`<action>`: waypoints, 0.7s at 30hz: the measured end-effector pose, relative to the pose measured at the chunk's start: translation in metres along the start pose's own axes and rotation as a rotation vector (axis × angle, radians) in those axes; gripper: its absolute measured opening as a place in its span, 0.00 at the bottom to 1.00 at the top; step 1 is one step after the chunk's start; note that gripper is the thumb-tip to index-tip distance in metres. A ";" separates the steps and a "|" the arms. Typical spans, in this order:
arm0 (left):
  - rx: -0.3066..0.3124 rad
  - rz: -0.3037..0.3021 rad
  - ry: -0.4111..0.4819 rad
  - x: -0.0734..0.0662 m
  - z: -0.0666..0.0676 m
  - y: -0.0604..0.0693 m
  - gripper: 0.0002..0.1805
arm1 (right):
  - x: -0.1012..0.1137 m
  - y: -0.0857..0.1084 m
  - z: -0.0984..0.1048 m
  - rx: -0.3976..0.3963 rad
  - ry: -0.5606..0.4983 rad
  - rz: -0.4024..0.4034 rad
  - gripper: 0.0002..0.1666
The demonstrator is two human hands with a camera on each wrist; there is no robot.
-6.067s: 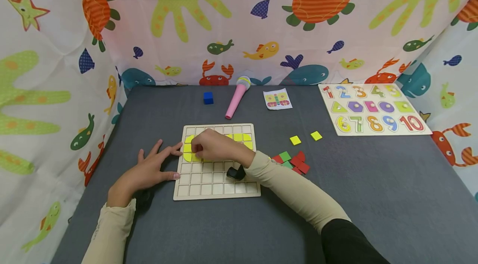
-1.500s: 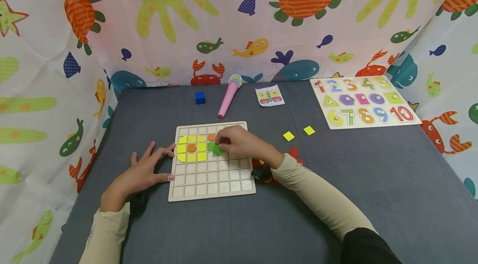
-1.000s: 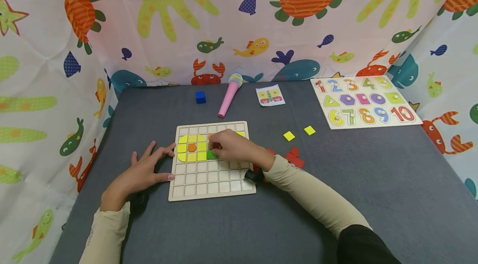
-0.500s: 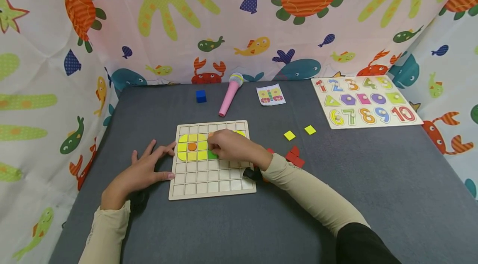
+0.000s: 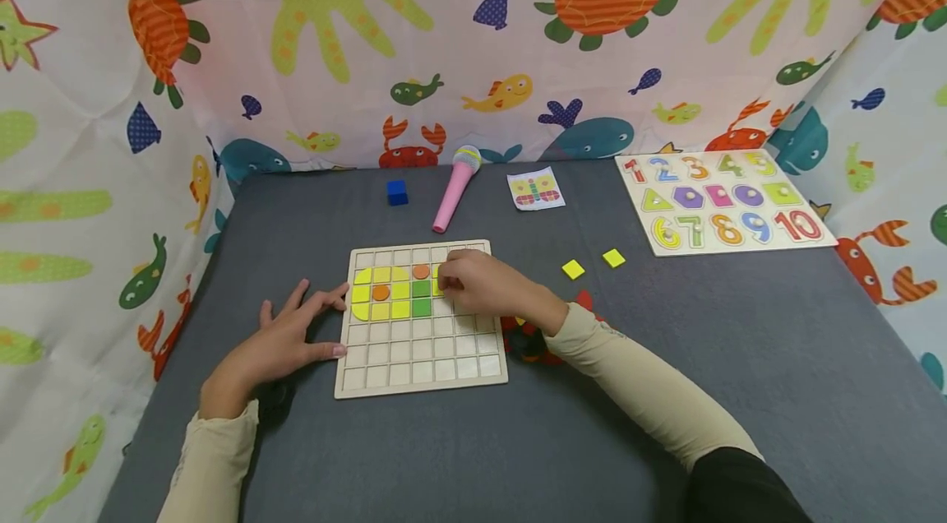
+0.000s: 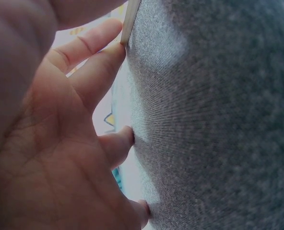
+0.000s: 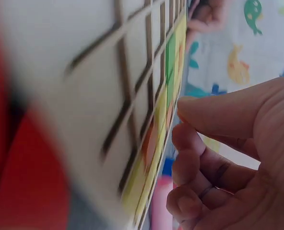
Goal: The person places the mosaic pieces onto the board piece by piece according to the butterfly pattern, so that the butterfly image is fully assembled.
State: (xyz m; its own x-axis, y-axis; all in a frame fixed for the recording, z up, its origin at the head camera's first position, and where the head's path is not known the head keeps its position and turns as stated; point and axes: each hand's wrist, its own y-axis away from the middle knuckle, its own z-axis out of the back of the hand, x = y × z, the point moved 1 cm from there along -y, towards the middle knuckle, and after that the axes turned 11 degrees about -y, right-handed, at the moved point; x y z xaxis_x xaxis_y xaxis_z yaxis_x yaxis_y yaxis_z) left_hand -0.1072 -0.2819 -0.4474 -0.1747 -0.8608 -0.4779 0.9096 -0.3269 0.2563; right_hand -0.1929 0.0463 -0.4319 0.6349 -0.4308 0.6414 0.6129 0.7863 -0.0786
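Observation:
A wooden grid board (image 5: 399, 353) lies on the grey table. Yellow pieces (image 5: 360, 293) fill cells at its upper left around an orange disc (image 5: 381, 293). Right of them, two green squares (image 5: 421, 307) sit one above the other, below another orange disc (image 5: 421, 271). My left hand (image 5: 277, 346) is spread, fingertips and thumb touching the board's left edge; the left wrist view shows fingers at the board's side (image 6: 128, 24). My right hand (image 5: 491, 284) hovers over the upper right cells, partly hiding yellow pieces. In the right wrist view its fingers (image 7: 187, 165) curl near the thumb, with no piece visible.
Red pieces (image 5: 584, 299) lie right of the board, partly behind my right wrist, with two yellow squares (image 5: 573, 269) beyond. Farther back are a blue cube (image 5: 397, 192), a pink microphone (image 5: 453, 198), a picture card (image 5: 536, 190) and a number board (image 5: 676, 215).
Two green squares and orange discs have appeared on the board since the earliest view. In the last half second my right hand has moved right, uncovering the green squares; my left hand stays put.

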 end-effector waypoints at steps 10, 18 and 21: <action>-0.006 -0.025 0.004 0.004 -0.001 0.000 0.33 | -0.034 0.058 0.046 -0.104 -0.099 -0.119 0.07; -0.002 -0.014 0.002 0.002 -0.001 -0.001 0.33 | -0.060 0.101 0.070 -0.121 -0.060 -0.198 0.12; -0.002 -0.014 0.001 0.003 -0.001 -0.002 0.33 | -0.069 0.114 0.075 -0.120 -0.055 -0.218 0.14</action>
State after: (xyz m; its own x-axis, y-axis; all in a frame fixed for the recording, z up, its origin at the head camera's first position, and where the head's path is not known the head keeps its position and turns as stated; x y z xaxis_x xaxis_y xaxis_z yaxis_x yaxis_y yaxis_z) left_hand -0.1088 -0.2834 -0.4498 -0.1865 -0.8558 -0.4826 0.9078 -0.3379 0.2484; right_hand -0.2022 0.1996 -0.4278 0.4568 -0.5575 0.6932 0.7863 0.6175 -0.0216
